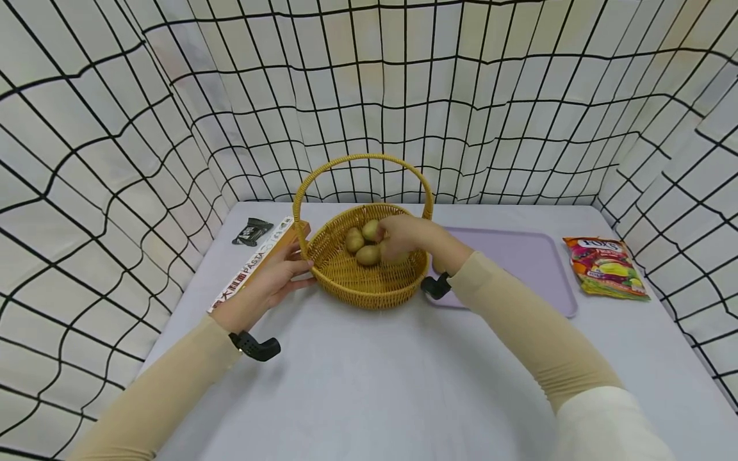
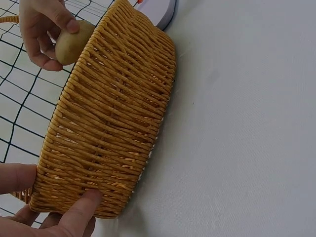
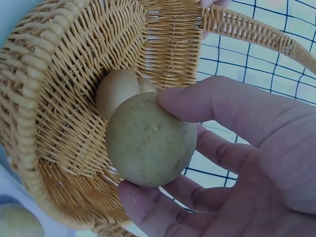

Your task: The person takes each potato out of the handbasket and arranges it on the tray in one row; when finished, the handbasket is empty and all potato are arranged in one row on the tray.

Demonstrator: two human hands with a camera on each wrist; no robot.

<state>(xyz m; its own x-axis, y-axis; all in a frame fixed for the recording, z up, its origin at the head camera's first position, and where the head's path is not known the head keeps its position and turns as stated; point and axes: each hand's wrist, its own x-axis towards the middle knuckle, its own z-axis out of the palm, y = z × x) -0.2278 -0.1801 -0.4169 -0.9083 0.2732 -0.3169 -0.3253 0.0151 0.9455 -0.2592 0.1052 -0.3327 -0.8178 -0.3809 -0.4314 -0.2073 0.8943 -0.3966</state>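
Note:
A wicker basket [image 1: 369, 296] with a tall arched handle stands at the far middle of the table. My left hand [image 1: 277, 275] grips its left side near the handle's foot, one fingertip [image 2: 91, 196] pressed against the woven outer wall. My right hand [image 1: 406, 232] is over the basket's right half and pinches a round, speckled yellow-brown potato [image 3: 150, 143] between thumb and fingers. More potatoes [image 1: 354, 241] lie together on the basket floor, partly hidden behind the held one in the right wrist view. Another potato [image 3: 19, 223] lies outside the basket, on the tray.
A lilac tray [image 1: 536, 256] lies right of the basket, partly under my right forearm. Beyond it is a colourful FOX'S bag [image 1: 605, 269]. On the left lie a pasta box [image 1: 254, 266] and a small black packet [image 1: 252, 232]. Black netting [image 1: 380, 83] surrounds the table.

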